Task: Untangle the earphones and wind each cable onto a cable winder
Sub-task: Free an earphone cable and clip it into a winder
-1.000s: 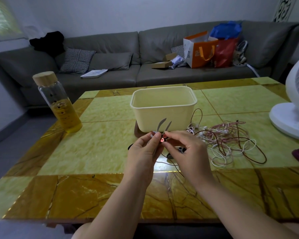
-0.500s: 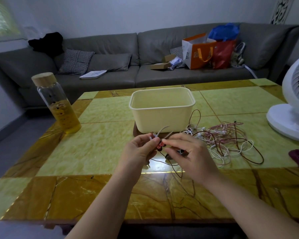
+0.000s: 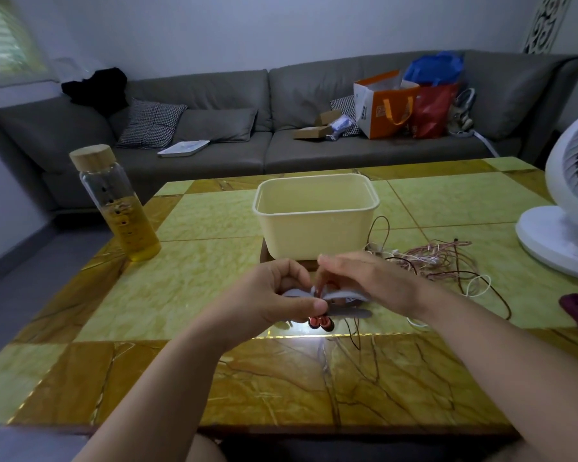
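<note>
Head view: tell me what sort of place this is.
Probably a home living room: a grey sofa with cushions and bags, a tiled table before it, a white fan at the right. The left hand and right hand hold a winder over the table.

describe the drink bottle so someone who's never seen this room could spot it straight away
Start at the left edge of the yellow-green table in front of the grey sofa. The bottle stands upright there, left of the cream tub. It's the only tall clear thing: wooden lid, amber liquid below.
</note>
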`<action>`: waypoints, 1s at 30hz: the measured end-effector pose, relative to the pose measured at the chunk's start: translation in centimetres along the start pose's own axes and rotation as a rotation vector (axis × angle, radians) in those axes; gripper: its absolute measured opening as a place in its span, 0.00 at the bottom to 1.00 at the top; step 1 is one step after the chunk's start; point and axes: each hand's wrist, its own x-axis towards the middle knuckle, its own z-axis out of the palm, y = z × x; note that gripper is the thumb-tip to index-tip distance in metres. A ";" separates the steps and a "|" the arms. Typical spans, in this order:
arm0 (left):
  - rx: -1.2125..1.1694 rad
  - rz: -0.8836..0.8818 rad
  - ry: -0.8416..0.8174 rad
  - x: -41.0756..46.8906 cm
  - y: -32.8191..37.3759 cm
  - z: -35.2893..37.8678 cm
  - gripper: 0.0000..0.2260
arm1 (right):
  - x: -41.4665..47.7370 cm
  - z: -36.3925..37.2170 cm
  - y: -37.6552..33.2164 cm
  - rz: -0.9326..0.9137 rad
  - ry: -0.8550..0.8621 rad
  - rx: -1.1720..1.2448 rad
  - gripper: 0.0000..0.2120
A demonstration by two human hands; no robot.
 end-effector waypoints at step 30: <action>-0.767 -0.051 0.339 2.4 -2.3 0.7 0.12 | 0.4 4.1 2.3 -0.049 0.495 0.404 0.07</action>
